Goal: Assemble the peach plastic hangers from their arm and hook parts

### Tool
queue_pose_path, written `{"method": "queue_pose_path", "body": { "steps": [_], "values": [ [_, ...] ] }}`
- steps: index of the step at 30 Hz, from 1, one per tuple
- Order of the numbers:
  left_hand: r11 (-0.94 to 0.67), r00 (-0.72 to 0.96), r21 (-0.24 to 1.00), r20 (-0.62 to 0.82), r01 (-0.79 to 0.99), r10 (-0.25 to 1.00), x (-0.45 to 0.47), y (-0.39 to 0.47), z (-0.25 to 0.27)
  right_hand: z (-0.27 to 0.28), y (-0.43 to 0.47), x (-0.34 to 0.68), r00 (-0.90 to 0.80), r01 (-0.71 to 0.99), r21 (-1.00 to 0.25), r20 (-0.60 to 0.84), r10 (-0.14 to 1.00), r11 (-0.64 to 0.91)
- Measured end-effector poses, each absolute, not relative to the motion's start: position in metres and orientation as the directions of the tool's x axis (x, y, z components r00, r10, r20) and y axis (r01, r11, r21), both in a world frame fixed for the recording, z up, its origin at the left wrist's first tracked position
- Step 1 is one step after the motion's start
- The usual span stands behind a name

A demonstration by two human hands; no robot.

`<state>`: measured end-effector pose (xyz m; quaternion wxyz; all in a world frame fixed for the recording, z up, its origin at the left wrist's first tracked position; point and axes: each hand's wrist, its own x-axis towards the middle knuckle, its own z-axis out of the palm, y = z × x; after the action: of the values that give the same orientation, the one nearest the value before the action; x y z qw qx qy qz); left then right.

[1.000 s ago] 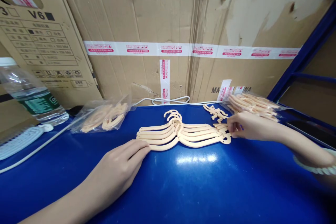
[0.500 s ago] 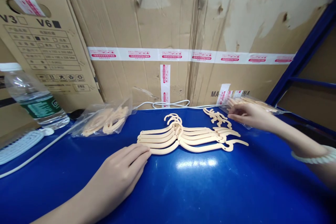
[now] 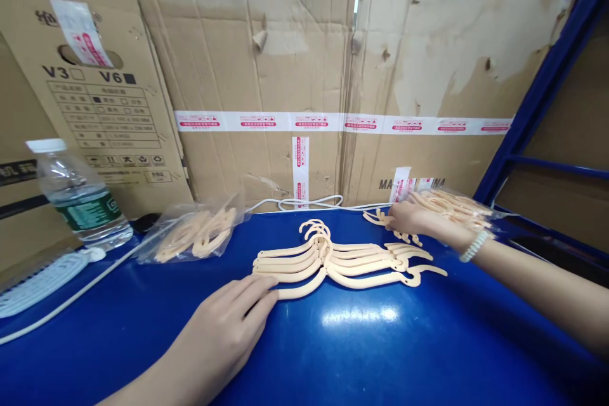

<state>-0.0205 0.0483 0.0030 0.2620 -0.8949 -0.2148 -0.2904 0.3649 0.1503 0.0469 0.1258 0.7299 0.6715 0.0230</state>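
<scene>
Several beige folding clothes hangers (image 3: 290, 263) lie overlapped in a row on the blue table (image 3: 333, 361), their hooks bunched at the middle. My left hand (image 3: 233, 314) is closed on the left tip of the nearest hanger (image 3: 302, 290), thumb and fingers pressed together. At the far right ends of the row, small curved end pieces (image 3: 431, 269) stick out. My right hand (image 3: 409, 217) is over a small pile of loose curved beige pieces (image 3: 373, 218) behind the row. Its fingers are curled down among them, and what the fingertips grip is hidden.
A clear bag of beige parts (image 3: 195, 235) lies back left, another filled bag (image 3: 451, 203) back right. A water bottle (image 3: 85, 203), a light blue hairbrush (image 3: 40, 282) and a white cable (image 3: 80, 292) are at left. Cardboard (image 3: 261, 76) stands behind the table.
My right hand has moved left and down from near the right bag to the loose curved pieces. My left hand stays at the nearest hanger's tip. The view has tilted slightly.
</scene>
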Motion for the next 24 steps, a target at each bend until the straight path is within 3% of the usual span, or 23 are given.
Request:
{"method": "queue_pose_path", "body": {
  "steps": [5, 11, 18, 22, 24],
  "values": [
    [-0.777, 0.746, -0.348, 0.627, 0.525, 0.223, -0.021, 0.048, 0.004, 0.036, 0.148, 0.364, -0.065, 0.971, 0.222, -0.1, 0.993, 0.085],
    [-0.768, 0.743, -0.345, 0.624, 0.539, 0.242, -0.02, 0.048, 0.003, 0.021, 0.158, 0.351, -0.251, 0.943, 0.238, 0.048, 0.967, 0.233],
    [-0.766, 0.748, -0.345, 0.614, 0.542, 0.252, -0.022, 0.049, 0.003, 0.045, 0.16, 0.362, -0.339, 0.932, 0.157, 0.051, 0.939, 0.328],
    [-0.781, 0.749, -0.316, 0.605, 0.538, 0.271, -0.023, 0.05, 0.001, 0.056, 0.129, 0.362, -0.346, 0.938, 0.1, 0.2, 0.917, 0.332],
    [-0.788, 0.732, -0.248, 0.592, 0.564, 0.337, -0.023, 0.048, -0.001, 0.05, 0.105, 0.351, -0.371, 0.928, 0.069, 0.247, 0.895, 0.365]
  ]
}}
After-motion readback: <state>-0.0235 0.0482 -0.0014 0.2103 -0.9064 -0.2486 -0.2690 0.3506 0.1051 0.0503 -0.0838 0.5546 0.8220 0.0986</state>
